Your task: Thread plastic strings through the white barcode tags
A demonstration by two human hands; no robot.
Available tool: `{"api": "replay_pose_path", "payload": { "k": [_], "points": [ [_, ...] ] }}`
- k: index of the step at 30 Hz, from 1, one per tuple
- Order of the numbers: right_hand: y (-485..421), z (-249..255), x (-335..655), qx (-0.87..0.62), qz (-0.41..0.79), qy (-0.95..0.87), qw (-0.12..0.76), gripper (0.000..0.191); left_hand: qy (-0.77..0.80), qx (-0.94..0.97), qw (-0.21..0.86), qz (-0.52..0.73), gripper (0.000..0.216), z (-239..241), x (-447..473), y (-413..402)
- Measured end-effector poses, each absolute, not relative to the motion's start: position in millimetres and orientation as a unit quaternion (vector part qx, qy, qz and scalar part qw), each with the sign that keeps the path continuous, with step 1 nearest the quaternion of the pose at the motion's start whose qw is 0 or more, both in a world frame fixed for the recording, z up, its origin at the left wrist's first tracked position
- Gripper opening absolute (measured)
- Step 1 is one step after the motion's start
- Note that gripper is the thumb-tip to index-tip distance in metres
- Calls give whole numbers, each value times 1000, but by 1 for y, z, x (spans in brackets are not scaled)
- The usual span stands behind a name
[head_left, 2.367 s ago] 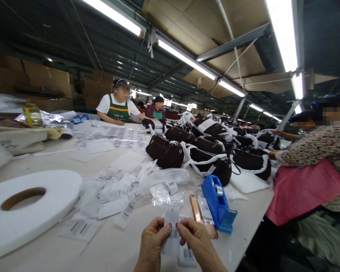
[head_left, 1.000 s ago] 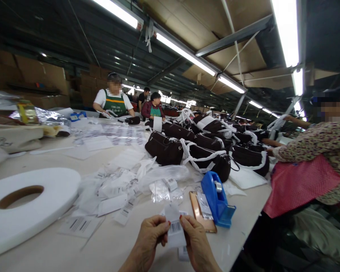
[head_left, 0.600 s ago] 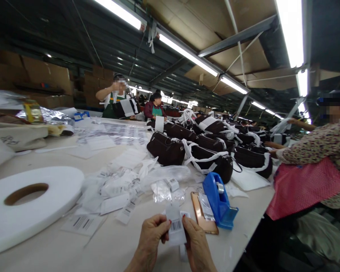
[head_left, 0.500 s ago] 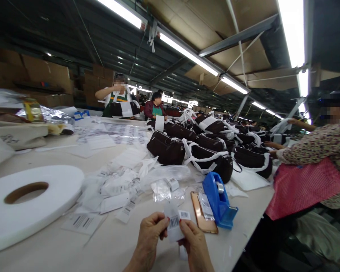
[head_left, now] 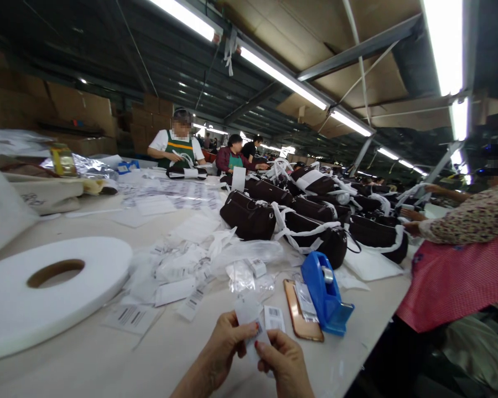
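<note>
My left hand (head_left: 228,345) and my right hand (head_left: 283,362) meet low in the middle of the view, both pinching a small white barcode tag (head_left: 251,320) in a clear sleeve. The tag stands up between my fingertips above the table's near edge. Another barcode tag (head_left: 274,318) lies flat just behind it. A blue tape dispenser (head_left: 324,294) and a rose-gold phone (head_left: 299,319) sit right of my hands.
A big white roll of tape (head_left: 45,293) lies at left. Loose tags and clear bags (head_left: 182,271) litter the white table (head_left: 108,365). Dark brown handbags (head_left: 249,216) fill the far right side. A person in a pink apron (head_left: 456,276) stands right; others work at the far end.
The tag in my fingers has tilted and sunk a little, and my hands have drawn closer together. The person at the far end lowered a bag onto the table.
</note>
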State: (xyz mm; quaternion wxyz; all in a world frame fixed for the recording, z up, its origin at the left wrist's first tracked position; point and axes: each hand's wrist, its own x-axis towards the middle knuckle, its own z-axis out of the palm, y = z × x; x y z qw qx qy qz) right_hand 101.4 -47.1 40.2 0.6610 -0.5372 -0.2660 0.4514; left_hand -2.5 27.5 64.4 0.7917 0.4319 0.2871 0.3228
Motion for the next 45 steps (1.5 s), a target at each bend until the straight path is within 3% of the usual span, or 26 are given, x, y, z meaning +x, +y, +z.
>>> {"api": "replay_pose_path", "payload": {
  "k": [12, 16, 23, 32, 37, 45],
  "points": [
    [-36, 25, 89, -571, 478, -319, 587, 33, 364, 453, 731, 358, 24, 53, -22, 31],
    [-19, 32, 92, -626, 399, -386, 548, 31, 396, 399, 718, 411, 24, 36, -37, 46],
    [49, 48, 128, -732, 179, -490, 438, 5, 360, 332, 755, 435, 29, 21, -39, 68],
    [103, 21, 140, -792, 142, -514, 297, 15, 321, 291, 784, 444, 30, 12, -36, 77],
    [106, 13, 157, -781, 164, -530, 286, 17, 312, 282, 790, 445, 33, 10, -32, 81],
    [99, 16, 163, -736, 109, -571, 348, 23, 291, 267, 803, 447, 28, 10, -34, 81]
  ]
}}
